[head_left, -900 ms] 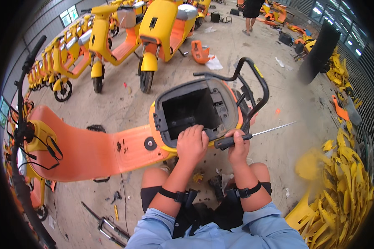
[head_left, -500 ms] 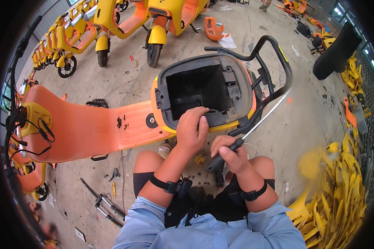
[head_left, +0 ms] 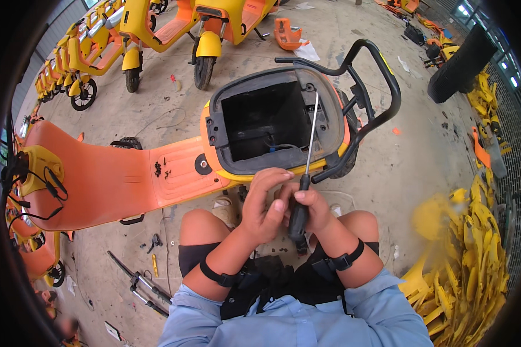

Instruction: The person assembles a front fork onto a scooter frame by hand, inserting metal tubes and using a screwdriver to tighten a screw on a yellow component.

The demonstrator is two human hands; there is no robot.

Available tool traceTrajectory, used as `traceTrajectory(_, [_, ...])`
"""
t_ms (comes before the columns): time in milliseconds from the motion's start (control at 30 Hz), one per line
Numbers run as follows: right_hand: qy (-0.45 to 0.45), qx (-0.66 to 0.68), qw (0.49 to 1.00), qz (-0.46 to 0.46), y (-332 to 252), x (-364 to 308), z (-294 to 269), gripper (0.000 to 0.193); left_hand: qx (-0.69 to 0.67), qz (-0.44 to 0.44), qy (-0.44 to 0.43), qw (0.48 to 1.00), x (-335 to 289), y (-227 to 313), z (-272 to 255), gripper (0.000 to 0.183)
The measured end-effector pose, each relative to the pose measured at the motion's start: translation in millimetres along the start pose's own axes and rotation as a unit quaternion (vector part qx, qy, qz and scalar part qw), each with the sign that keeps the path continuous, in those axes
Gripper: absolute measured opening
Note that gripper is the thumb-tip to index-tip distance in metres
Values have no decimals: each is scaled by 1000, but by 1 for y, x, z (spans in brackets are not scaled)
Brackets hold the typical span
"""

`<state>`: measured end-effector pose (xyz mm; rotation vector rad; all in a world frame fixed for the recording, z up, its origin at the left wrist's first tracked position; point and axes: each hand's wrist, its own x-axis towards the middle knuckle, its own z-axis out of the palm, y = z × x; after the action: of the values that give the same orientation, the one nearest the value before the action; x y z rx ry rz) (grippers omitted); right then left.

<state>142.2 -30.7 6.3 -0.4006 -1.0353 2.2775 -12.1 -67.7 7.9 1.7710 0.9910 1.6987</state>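
Observation:
My right hand point(head_left: 315, 209) grips the black handle of a long screwdriver point(head_left: 298, 217), its thin metal shaft pointing up and away over the scooter's rear. Close beside it, my left hand point(head_left: 258, 209) is raised with curved fingers and the thumb apart, nothing visible in it. Both hands are just on the near side of the orange and yellow electric scooter point(head_left: 98, 185). The scooter's seat is off, exposing a black storage box point(head_left: 324, 130) with an open top. Several small dark screws point(head_left: 158, 169) lie on the orange footboard.
A black tubular rear rack point(head_left: 395, 98) juts out at the right. Yellow panels point(head_left: 463, 277) are heaped at the lower right. Parked scooters point(head_left: 156, 29) line the far left. On the floor lie a fork-like metal part point(head_left: 139, 283) and a yellow stick-like item point(head_left: 155, 265).
My left hand has come off the storage box's near rim and moved back beside my right hand. The screwdriver has swung from pointing up-right to nearly straight away from me.

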Motion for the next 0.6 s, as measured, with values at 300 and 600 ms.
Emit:
traceTrajectory(300, [51, 124, 989, -61, 3, 17, -9, 34, 166, 84, -75, 980, -4, 18, 8, 63])
traceTrajectory(600, [133, 99, 985, -49, -16, 15, -9, 41, 236, 74, -61, 967, 1, 11, 28, 42])
